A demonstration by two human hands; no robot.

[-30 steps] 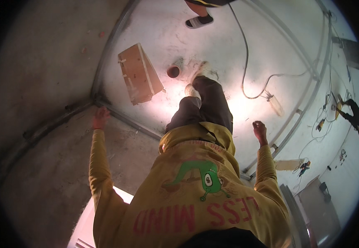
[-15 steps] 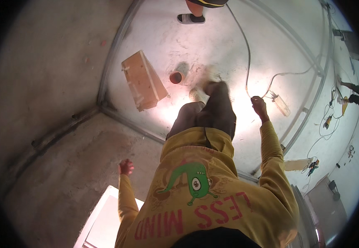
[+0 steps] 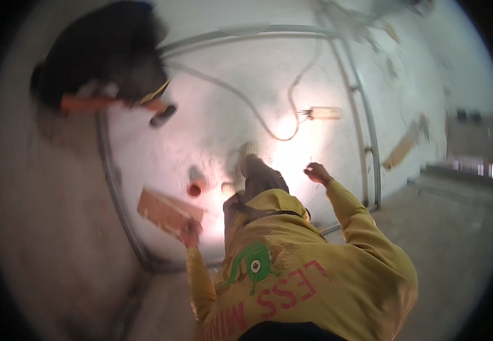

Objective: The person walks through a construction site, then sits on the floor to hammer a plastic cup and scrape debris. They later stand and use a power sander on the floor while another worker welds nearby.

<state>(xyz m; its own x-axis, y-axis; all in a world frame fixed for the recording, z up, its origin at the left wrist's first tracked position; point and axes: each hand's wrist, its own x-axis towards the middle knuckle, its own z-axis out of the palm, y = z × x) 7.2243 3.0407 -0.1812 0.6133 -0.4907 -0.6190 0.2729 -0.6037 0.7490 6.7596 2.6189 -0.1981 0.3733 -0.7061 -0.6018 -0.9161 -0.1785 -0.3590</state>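
Observation:
My left hand (image 3: 191,233) hangs low at the left, over the near right end of a brown flat box or board (image 3: 161,211) on the floor. Blur hides its fingers, and whether it touches the board does not show. Out in front on the right, my right hand (image 3: 317,173) has its fingers pinched together. A thin sliver sticks up at the fingertips, too small to name. Beyond that hand a grey cable (image 3: 246,102) loops across the pale floor to a pale rectangular block (image 3: 325,113). My legs (image 3: 263,179) are mid-stride.
Another person (image 3: 107,57) in dark clothing bends at the upper left. A round reddish pot or pipe end (image 3: 195,188) stands near the board. Metal framing (image 3: 364,119) borders the lit floor. A wooden piece (image 3: 401,150) lies at the right, before a step (image 3: 456,190).
My view has turned and shifted forward. The other person, earlier only a foot at the top edge, now fills the upper left. My left hand has swung forward over the board.

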